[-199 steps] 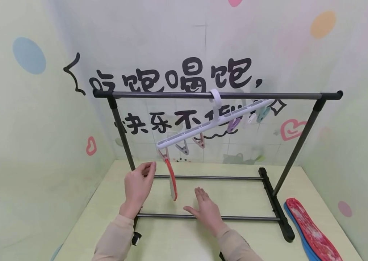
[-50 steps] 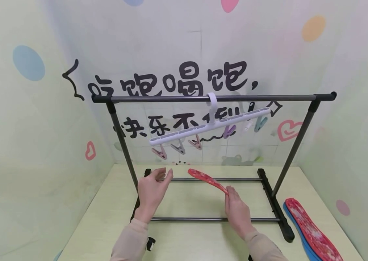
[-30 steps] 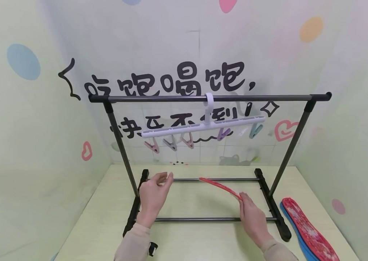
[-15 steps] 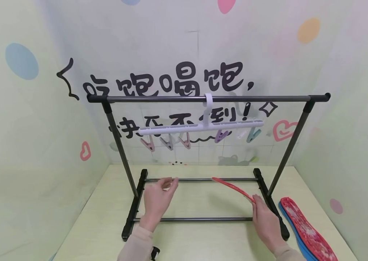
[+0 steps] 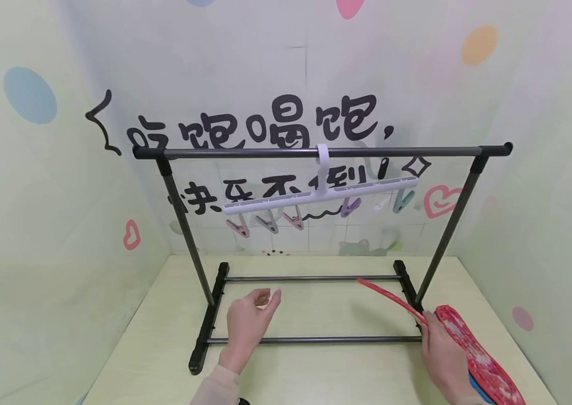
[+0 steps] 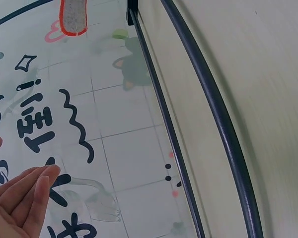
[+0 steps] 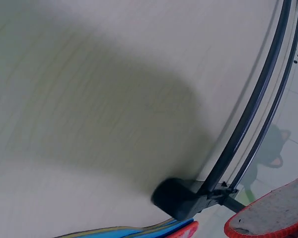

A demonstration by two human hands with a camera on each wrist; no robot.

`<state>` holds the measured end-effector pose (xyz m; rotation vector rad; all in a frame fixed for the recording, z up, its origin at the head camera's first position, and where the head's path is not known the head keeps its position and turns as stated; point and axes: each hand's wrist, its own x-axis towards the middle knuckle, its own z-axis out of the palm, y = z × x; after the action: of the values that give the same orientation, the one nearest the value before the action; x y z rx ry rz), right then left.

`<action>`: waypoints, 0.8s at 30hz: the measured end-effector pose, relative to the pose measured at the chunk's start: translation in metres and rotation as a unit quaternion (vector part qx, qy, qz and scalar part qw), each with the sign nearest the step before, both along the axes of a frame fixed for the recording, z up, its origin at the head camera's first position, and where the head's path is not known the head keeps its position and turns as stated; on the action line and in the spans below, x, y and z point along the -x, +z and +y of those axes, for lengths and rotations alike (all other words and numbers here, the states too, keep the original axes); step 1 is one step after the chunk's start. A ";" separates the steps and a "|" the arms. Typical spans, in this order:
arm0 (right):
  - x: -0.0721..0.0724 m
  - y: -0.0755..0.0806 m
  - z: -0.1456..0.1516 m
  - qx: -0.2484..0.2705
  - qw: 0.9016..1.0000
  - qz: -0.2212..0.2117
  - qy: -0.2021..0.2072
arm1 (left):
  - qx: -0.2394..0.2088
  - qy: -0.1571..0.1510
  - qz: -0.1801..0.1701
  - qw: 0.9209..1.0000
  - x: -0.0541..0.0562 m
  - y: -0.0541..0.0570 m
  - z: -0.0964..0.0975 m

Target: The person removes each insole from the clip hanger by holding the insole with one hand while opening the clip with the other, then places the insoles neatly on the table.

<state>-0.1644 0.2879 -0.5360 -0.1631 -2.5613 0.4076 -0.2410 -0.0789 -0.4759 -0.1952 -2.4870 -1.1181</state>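
Observation:
My right hand [image 5: 445,354] grips one end of a thin red insole [image 5: 389,295] at the right side of the black rack. The insole's grey underside with a red edge shows in the right wrist view, and its tip [image 6: 73,20] appears in the left wrist view. A red insole [image 5: 483,360] lies on a blue one on the table, partly behind my right hand. My left hand [image 5: 250,320] hovers inside the rack with fingers loosely curled, holding nothing. Above, a white clip hanger [image 5: 286,201] hangs from the rack's top bar, slightly tilted, its right end higher.
Several clothespins dangle from the hanger, including a pink one [image 5: 238,227] at the left end and a teal one [image 5: 403,201] at the right. The black rack's lower rails [image 5: 336,340] and feet [image 5: 202,349] stand on the pale table [image 5: 154,337]. A printed wall sheet is behind.
The insole, earlier clipped at the hanger's left end, came into my right hand and travelled right towards the insoles on the table. My left hand lowered slightly. The hanger swung level, then tilted again.

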 end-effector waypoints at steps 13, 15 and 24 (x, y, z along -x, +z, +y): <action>-0.022 -0.005 0.032 -0.015 0.997 -0.035 -0.060 | 0.007 0.003 -0.011 1.000 -0.004 -0.007 0.000; -0.027 -0.007 0.038 -0.015 0.997 -0.025 -0.068 | 0.008 0.004 -0.015 1.000 -0.005 -0.009 -0.001; -0.043 -0.009 0.062 -0.020 0.993 -0.014 -0.117 | 0.006 0.002 -0.044 0.999 -0.007 -0.015 -0.002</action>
<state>-0.1213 0.3503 -0.5452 -0.4509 -2.5374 0.2658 -0.2341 -0.0808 -0.4907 -0.1467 -2.5700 -1.1343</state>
